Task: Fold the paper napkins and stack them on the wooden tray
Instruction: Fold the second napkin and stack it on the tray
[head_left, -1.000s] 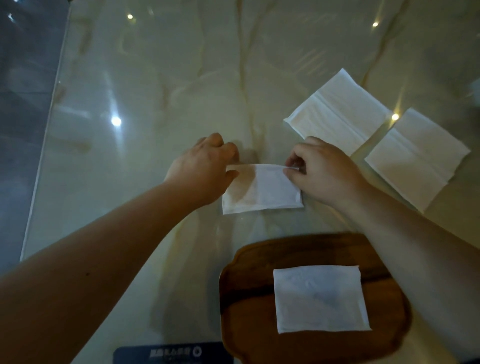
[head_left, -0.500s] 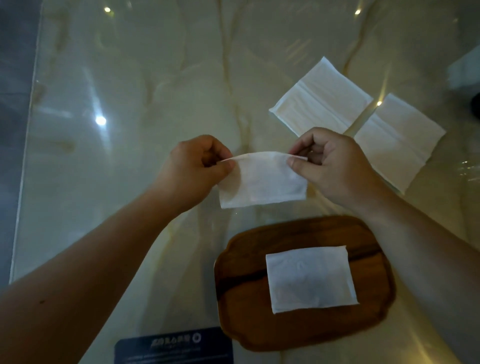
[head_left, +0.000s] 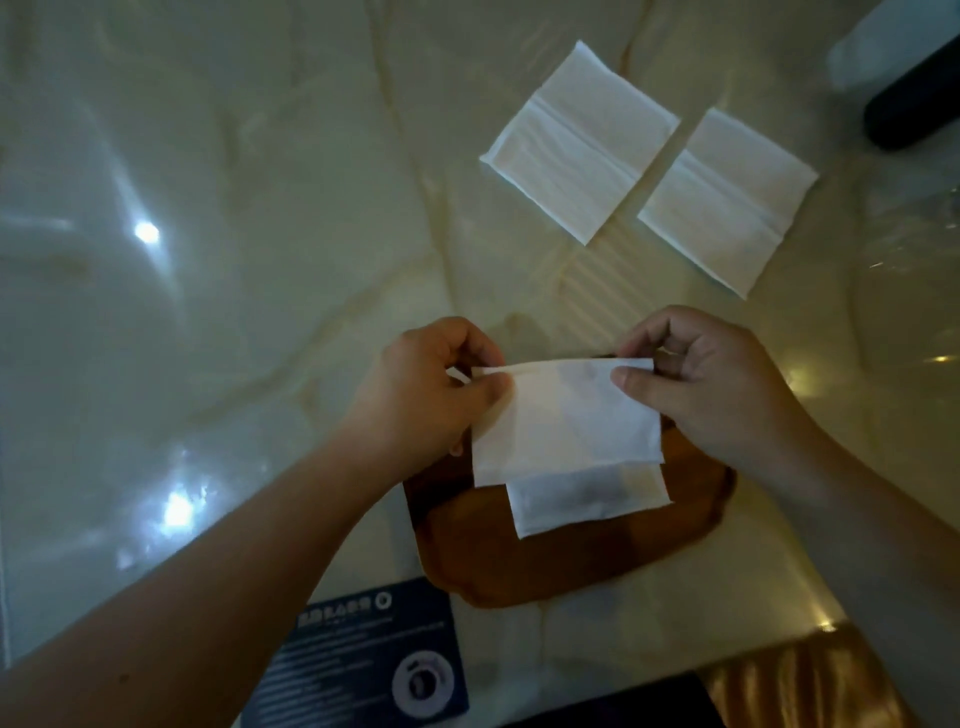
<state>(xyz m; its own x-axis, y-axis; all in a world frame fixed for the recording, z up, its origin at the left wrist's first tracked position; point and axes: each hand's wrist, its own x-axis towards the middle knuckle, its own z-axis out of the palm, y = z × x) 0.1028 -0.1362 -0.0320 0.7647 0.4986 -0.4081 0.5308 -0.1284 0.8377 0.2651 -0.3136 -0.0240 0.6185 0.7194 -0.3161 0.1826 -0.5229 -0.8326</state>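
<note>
At the far left, the marble table (head_left: 218, 218) was covered in glare patches, and its left edge was barely traceable at the frame border. At 7 o'clock a dark blue card (head_left: 363, 660) was seen lying flat, its print too small to be read and its lower edge cut off by the frame. The left forearm was seen entering from 8 o'clock, and the left hand (head_left: 431, 389) was closed in a narrow pinch, thumb against forefinger, on the upper left corner of the folded napkin (head_left: 563, 421). That napkin was held in the air above the wooden tray (head_left: 467, 561), so the tray's far half was hidden behind it. On the tray, 1 folded napkin already placed (head_left: 587, 499) could be made out, with only its near strip showing below the held one. Whether the 2 napkins touched could not be told. The right hand (head_left: 711, 384) was pinched the same way on the upper right corner, the remaining fingers curled behind the paper and partly hidden. At 1 o'clock, 2 unfolded napkins were seen flat on the table: the nearer unfolded napkin (head_left: 579, 143) and, just beside it, the farther unfolded napkin (head_left: 727, 200). At 2 o'clock a dark object (head_left: 914, 114) was cut off by the frame and could not be identified. At 5 o'clock a pleated golden cloth (head_left: 800, 691) was partly visible.
</note>
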